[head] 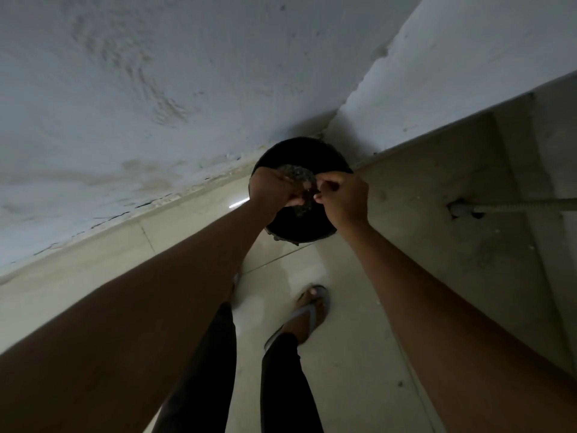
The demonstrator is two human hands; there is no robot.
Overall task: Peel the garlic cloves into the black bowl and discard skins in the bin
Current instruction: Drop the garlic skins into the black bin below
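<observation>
A dim corner of a room, where a stained, cracked whitish wall (131, 98) meets a floor of pale glossy tiles (343, 354), fills the view from above. In that corner, against the foot of the wall, stands a round black bin (299, 151), its mouth showing a heap of grey, crumbly waste (298, 175) inside. Both bare arms reach down over the bin's opening. The left hand (274, 190) has its fingers curled inward, and the right hand (342, 196) is curled too, fingertips pinched together; whether either holds garlic skins cannot be told in the poor light. To the right a grey ribbed pipe (515, 205) enters a tiled side wall (468, 182). Below, a foot in a grey flip-flop sandal (307, 310) rests on the tiles.
</observation>
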